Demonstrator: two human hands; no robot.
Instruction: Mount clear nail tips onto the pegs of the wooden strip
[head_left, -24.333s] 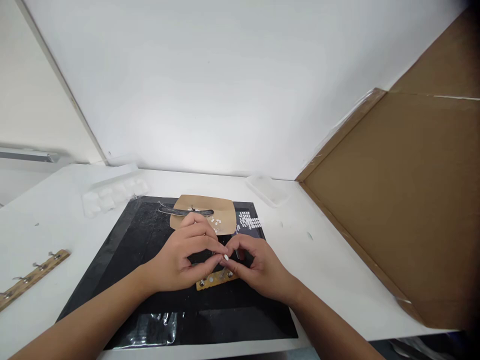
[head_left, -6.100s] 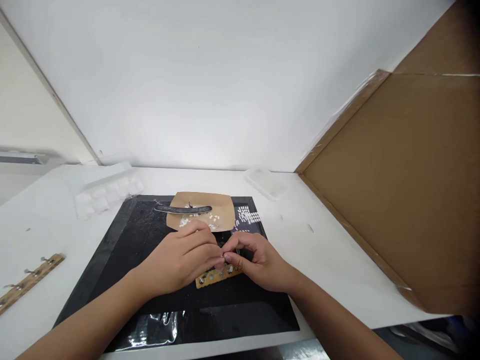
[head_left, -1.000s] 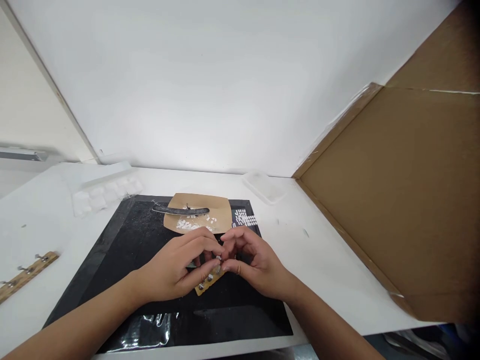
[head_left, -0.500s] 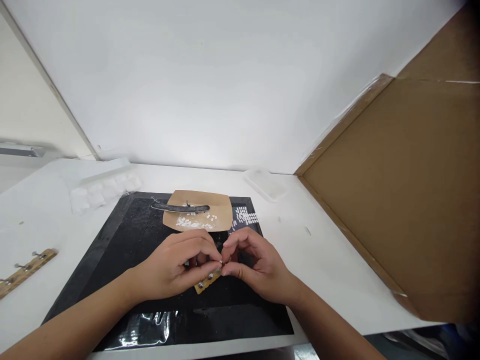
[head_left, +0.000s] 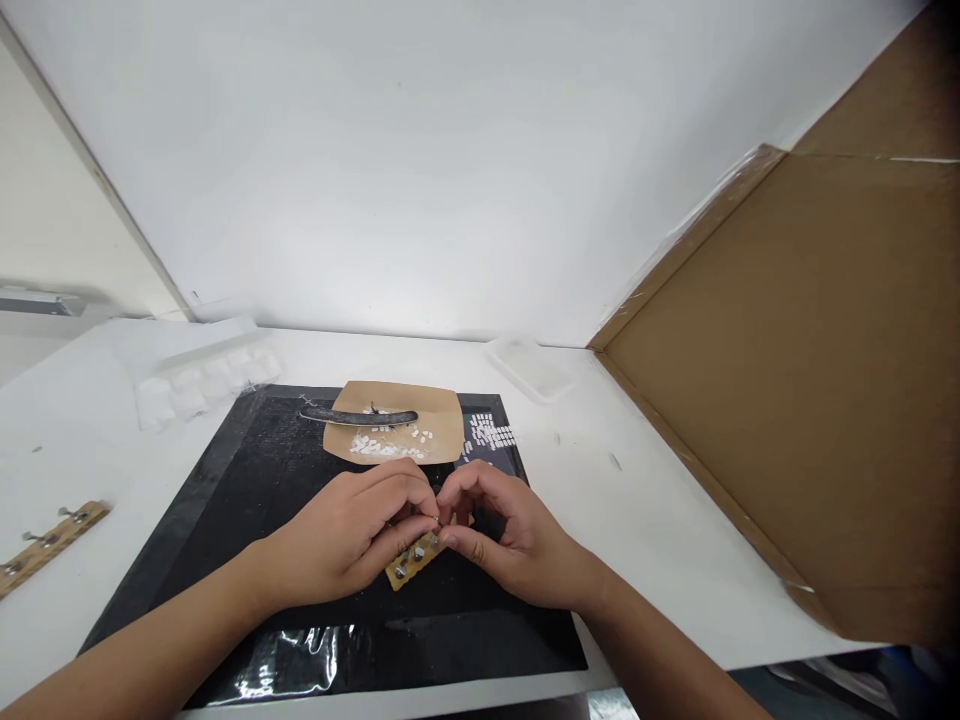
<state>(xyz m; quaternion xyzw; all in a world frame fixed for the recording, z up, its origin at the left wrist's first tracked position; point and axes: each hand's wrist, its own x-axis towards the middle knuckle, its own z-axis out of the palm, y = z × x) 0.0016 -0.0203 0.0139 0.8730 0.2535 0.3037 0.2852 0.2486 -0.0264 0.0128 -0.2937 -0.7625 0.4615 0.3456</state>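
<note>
1. Strip (head_left: 411,568) of yellow, with metal pegs, is my clock centre: it lies at a slant on the mat, partly hidden by fingers. The white table (head_left: 660,540) spreads beneath everything.
2. Brown cardboard (head_left: 810,400) stands between 2 and 3 o'clock.
3. I see the black mat (head_left: 420,650) flat on the table, glossy toward 6 o'clock.
4. My feed has the left hand (head_left: 349,535) at 9 o'clock, thumb and forefinger pinching a tiny thing (head_left: 438,521) just above the strip; the right hand (head_left: 521,540) is at 3, fingers curled, tips close to it. I cannot tell whether they grip it.
5. A tan sheet (head_left: 439,430) sits at 12, partly on the mat.
6. At 10, a clear box (head_left: 202,385); at 9, a pegged rack (head_left: 56,545); at 1, a clear tray (head_left: 529,370).
7. A black curved bar (head_left: 360,416) crosses the sheet.
8. White bits (head_left: 375,446) dot the sheet; more (head_left: 491,431) sit in rows at 1.
</note>
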